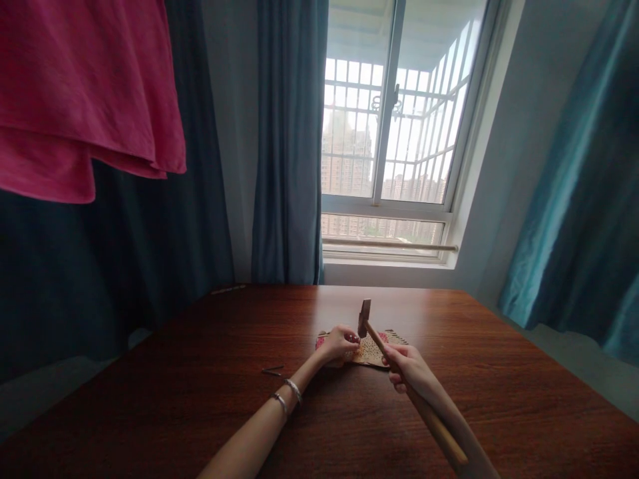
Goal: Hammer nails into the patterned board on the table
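Observation:
A hammer (429, 416) with a long wooden handle is in my right hand (410, 367), whose fingers wrap round the handle below the head. Its metal head (364, 318) is raised close beside the fingertips of my left hand (341, 342). Those fingertips are pinched together over a flat tan piece (372, 351) with many dark dots and pink patches at its sides. Whatever sits in the pinch is too small to make out. My left forearm and hand cover part of the tan piece's left side.
Thin dark metal pieces, perhaps nails (272, 370), lie on the brown wooden table (200, 392) left of my left hand. A pink cloth (90, 93) hangs at upper left. Blue curtains (289, 146) and a barred window (389, 133) are behind the table's far edge.

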The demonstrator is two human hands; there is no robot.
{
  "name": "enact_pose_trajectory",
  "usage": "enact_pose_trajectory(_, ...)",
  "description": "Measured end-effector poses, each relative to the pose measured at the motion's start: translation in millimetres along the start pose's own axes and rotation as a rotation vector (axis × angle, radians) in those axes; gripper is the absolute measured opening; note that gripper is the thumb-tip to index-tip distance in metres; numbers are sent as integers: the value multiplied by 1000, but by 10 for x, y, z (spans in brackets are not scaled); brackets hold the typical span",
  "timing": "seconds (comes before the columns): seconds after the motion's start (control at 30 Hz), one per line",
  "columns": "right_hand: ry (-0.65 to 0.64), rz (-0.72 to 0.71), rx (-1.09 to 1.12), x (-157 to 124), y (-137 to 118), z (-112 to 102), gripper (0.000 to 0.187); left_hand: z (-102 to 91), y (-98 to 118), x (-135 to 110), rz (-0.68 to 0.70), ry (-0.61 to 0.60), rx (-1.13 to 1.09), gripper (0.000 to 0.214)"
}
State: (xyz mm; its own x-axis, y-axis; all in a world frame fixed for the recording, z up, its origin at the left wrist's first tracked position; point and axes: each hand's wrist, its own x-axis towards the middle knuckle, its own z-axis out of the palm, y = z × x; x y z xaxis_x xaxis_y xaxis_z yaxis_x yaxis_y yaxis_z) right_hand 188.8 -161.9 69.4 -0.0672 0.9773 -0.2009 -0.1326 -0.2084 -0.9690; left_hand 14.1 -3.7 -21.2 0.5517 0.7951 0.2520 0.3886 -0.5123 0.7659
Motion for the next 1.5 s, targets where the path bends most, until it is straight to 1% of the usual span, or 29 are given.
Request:
enact_pose_trajectory(0.07,-10,-3,5,-4,-7,10,43,-8,25,-6,-18,-5,9,18)
enact_pose_trajectory(0.17,-6,-51,7,-5,-9,26,43,-14,48,-14,-32,8,13,19)
enact_pose_trajectory(0.33,18,-12,-38,0,10,40,41,3,18,-8,-37,8,10,18)
enact_pose_trajectory(0.47,8,-44,-21,-24,-15,51,39,11,8,-2,-60,0,3,17)
enact_pose_trajectory(0.6,14,1,-54,-45,-47,64,37,8,22,-6,-31,-3,-5,17)
enact_pose_trajectory(0.77,1,-50,-32,-39,-39,55,37,12,20,-10,-29,2,-12,17)
enact_pose_trajectory(0.93,11,-11,-27,-48,-6,41,37,6,29,-20,-28,-16,5,17)
enact_pose_trajectory(1.03,19,-38,5,-67,-6,36,37,8,34,-21,-27,0,5,16)
enact_pose_trajectory(1.2,3,-4,-27,-73,-14,42,37,17,22,-13,-28,-8,14,16)
enact_pose_trajectory(1.37,-6,-31,-3,-75,-21,56,38,21,-2,-11,-26,-2,33,17)
enact_pose_trajectory(1.5,-6,7,-28,-67,-7,49,39,18,-8,-14,0,-16,55,16)
